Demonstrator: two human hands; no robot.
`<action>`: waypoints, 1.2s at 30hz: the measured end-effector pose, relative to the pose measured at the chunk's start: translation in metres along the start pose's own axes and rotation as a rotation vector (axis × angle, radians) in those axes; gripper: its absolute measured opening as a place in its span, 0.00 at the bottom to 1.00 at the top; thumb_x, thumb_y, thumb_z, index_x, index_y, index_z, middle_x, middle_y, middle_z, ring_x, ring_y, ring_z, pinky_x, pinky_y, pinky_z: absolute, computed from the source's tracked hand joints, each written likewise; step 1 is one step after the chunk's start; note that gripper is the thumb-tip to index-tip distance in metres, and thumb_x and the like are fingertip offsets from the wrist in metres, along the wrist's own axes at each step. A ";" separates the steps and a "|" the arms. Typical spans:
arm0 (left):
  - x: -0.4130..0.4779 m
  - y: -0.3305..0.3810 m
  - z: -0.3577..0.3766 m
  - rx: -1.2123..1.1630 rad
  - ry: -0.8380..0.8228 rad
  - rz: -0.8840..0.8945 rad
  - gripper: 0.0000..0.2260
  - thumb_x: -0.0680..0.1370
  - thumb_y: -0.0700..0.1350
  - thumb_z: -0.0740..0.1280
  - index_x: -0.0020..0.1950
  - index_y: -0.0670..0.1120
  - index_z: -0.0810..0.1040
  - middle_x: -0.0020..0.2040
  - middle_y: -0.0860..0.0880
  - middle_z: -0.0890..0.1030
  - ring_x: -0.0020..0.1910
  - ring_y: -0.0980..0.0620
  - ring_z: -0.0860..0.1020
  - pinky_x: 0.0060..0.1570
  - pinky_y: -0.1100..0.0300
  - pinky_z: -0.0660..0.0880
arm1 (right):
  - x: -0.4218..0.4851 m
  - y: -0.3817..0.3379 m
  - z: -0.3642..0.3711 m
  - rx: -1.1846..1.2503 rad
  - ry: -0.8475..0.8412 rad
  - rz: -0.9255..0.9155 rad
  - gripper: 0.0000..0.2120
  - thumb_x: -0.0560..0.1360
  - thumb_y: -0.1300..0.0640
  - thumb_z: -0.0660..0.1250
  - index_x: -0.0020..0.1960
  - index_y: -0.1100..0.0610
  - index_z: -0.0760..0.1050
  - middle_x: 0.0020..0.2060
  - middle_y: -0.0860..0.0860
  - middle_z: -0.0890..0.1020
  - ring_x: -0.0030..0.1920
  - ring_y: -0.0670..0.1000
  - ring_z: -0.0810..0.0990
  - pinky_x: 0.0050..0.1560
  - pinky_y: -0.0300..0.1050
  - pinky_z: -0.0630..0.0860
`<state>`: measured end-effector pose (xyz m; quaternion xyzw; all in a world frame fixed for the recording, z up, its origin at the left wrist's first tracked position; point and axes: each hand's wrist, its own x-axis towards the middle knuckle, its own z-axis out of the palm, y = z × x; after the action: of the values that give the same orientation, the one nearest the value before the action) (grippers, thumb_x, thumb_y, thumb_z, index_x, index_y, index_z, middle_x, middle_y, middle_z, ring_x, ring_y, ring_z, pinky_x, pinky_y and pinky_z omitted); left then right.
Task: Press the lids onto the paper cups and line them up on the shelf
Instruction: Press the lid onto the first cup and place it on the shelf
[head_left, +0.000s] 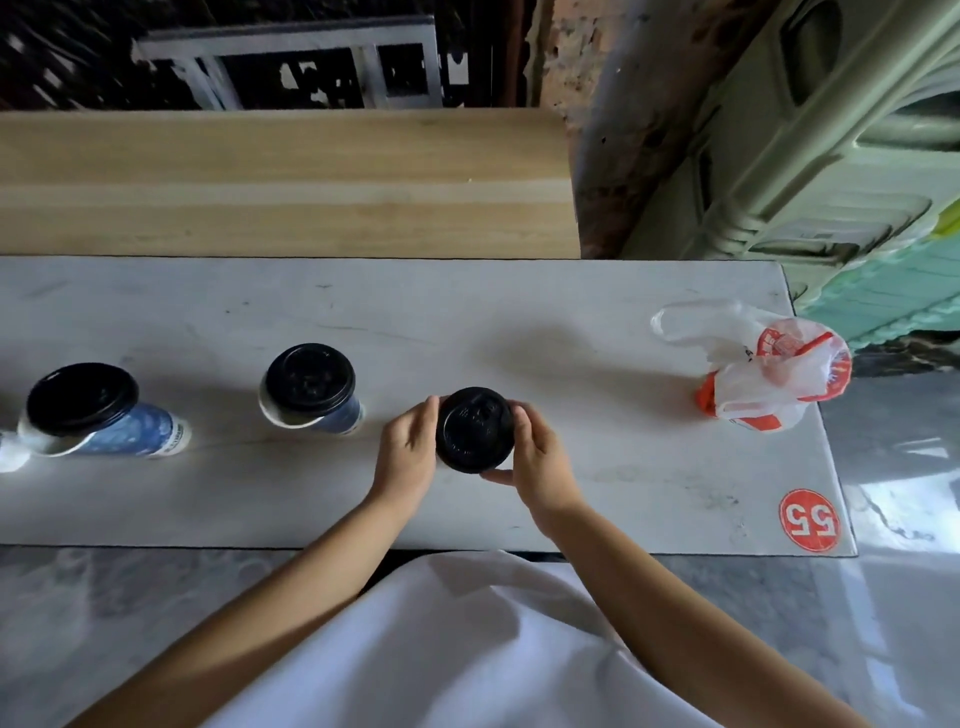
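Note:
A paper cup with a black lid (474, 428) stands on the white table (597, 405) in front of me; only its lid shows from above. My left hand (408, 447) curls round the lid's left rim and my right hand (535, 457) curls round its right rim, thumb under the near edge. Two blue-and-white paper cups stand to the left, each with a black lid: one (311, 389) in the middle and one (91, 413) near the left edge. A pale wooden shelf (285, 182) runs behind the table.
A clear plastic bag holding a red-and-white cup (774, 379) lies at the table's right end. A round red sticker reading 55 (809, 519) marks the near right corner. A green plastic panel (831, 130) stands at the far right.

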<state>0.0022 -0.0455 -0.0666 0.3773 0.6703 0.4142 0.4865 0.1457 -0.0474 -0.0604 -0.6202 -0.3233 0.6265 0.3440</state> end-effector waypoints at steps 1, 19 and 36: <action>0.001 -0.002 -0.001 -0.007 -0.013 -0.002 0.14 0.85 0.43 0.59 0.52 0.41 0.83 0.46 0.49 0.85 0.46 0.62 0.82 0.50 0.66 0.76 | 0.001 0.000 0.001 -0.004 0.000 -0.003 0.16 0.86 0.53 0.52 0.64 0.58 0.76 0.57 0.57 0.81 0.59 0.52 0.79 0.46 0.56 0.85; -0.016 -0.002 0.010 -0.091 0.071 -0.157 0.14 0.74 0.62 0.60 0.48 0.58 0.83 0.50 0.51 0.85 0.57 0.45 0.82 0.63 0.37 0.76 | -0.003 0.000 -0.021 0.197 -0.141 0.114 0.15 0.85 0.48 0.58 0.59 0.51 0.82 0.59 0.54 0.83 0.66 0.53 0.77 0.53 0.49 0.82; -0.010 0.013 0.013 -0.096 -0.025 -0.238 0.13 0.86 0.49 0.55 0.57 0.51 0.79 0.49 0.56 0.83 0.45 0.66 0.81 0.45 0.55 0.83 | 0.007 -0.007 -0.018 0.079 -0.079 0.069 0.16 0.85 0.49 0.56 0.59 0.55 0.80 0.56 0.55 0.83 0.60 0.53 0.81 0.48 0.58 0.85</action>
<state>0.0185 -0.0474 -0.0539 0.2767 0.6836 0.3805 0.5580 0.1638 -0.0380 -0.0585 -0.5916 -0.2903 0.6743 0.3332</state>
